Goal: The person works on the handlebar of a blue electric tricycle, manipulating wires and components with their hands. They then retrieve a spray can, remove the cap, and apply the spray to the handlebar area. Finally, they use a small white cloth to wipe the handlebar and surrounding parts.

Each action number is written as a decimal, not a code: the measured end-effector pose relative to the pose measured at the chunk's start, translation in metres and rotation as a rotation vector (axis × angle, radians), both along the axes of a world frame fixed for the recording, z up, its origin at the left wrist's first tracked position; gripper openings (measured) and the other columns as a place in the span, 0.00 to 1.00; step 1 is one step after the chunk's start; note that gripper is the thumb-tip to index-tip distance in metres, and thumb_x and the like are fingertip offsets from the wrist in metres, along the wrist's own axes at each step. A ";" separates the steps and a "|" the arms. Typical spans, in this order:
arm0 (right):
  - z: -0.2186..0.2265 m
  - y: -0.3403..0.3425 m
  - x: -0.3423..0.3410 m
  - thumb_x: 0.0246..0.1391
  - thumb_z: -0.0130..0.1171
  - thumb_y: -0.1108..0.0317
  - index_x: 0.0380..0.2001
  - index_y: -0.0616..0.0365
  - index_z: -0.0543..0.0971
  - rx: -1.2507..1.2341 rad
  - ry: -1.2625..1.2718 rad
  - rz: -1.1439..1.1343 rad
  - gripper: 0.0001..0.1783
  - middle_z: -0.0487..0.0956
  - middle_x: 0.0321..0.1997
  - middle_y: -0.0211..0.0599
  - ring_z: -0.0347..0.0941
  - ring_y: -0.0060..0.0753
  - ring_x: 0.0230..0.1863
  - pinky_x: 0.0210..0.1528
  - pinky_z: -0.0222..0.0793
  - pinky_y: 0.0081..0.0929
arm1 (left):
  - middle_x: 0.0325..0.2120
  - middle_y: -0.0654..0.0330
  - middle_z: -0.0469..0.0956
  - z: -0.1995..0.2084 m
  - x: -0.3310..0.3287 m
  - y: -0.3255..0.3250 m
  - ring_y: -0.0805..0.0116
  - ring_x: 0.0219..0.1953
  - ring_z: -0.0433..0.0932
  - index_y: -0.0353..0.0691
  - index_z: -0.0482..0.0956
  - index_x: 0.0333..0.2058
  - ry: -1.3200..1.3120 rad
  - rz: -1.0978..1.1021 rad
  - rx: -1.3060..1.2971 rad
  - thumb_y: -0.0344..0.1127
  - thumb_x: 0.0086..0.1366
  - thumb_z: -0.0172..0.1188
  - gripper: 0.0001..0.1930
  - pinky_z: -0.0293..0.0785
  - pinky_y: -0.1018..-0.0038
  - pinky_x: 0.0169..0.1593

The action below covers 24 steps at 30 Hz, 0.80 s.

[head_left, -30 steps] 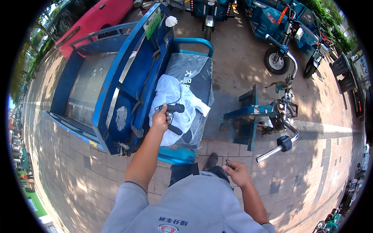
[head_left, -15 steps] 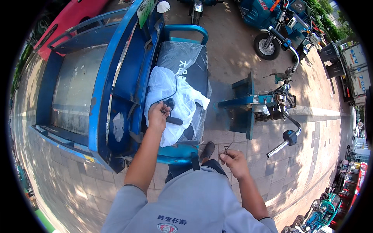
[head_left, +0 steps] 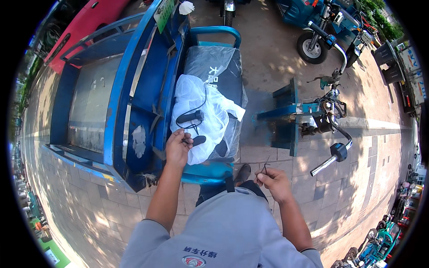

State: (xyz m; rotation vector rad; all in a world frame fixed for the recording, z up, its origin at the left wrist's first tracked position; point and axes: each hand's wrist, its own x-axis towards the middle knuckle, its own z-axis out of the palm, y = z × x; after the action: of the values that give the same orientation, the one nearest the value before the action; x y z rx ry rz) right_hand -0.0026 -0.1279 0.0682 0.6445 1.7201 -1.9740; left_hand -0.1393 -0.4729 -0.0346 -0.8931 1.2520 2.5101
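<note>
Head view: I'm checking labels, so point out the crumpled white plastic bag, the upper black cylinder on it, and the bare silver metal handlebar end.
Crumpled white plastic bag (head_left: 215, 115): head view, its middle folds.
Upper black cylinder (head_left: 191, 117): head view, mid-barrel.
Bare silver metal handlebar end (head_left: 323, 165): head view, mid-tube.

The setting is an outdoor lot in daylight. Rectangular paving slabs (head_left: 339, 196) cover the nearer ground, meeting a plainer brownish surface (head_left: 263, 53) farther off, with a pale band (head_left: 380, 124) running across at the right. Sunlight falls in dappled patches among soft shadows. A pinkish-red vehicle (head_left: 89, 27) stands at upper left; a teal cargo tricycle (head_left: 292, 13) is parked at upper right, near green foliage (head_left: 383, 18). Black boxes (head_left: 384, 56) sit at the right edge, and another teal tricycle (head_left: 383, 240) at lower right.
</note>
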 end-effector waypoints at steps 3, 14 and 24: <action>-0.007 0.010 0.010 0.63 0.62 0.72 0.43 0.67 0.84 -0.012 0.057 0.068 0.10 0.87 0.37 0.42 0.77 0.22 0.34 0.33 0.67 0.19 | 0.33 0.59 0.79 0.042 0.017 0.001 0.67 0.31 0.79 0.40 0.74 0.48 0.110 -0.074 0.066 0.36 0.76 0.55 0.07 0.72 0.74 0.30; -0.018 0.058 0.051 0.66 0.56 0.68 0.45 0.61 0.76 -0.183 0.173 0.045 0.09 0.71 0.30 0.24 0.67 0.16 0.32 0.37 0.70 0.21 | 0.33 0.47 0.80 0.245 0.088 0.113 0.69 0.21 0.77 0.30 0.73 0.50 0.520 -0.349 0.102 0.36 0.78 0.54 0.13 0.70 0.80 0.21; -0.009 0.125 0.101 0.62 0.65 0.56 0.58 0.66 0.80 -0.309 0.354 0.197 0.29 0.80 0.42 0.26 0.73 0.16 0.42 0.47 0.69 0.20 | 0.21 0.52 0.80 0.288 0.114 0.226 0.63 0.17 0.76 0.34 0.83 0.31 1.078 -1.157 0.171 0.41 0.56 0.80 0.18 0.67 0.72 0.21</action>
State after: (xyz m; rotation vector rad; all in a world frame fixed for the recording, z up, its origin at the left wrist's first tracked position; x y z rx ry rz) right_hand 0.0984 -0.0026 0.0589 0.0176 1.5415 -2.2395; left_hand -0.0254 -0.2467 0.2538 1.1164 1.1412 1.8885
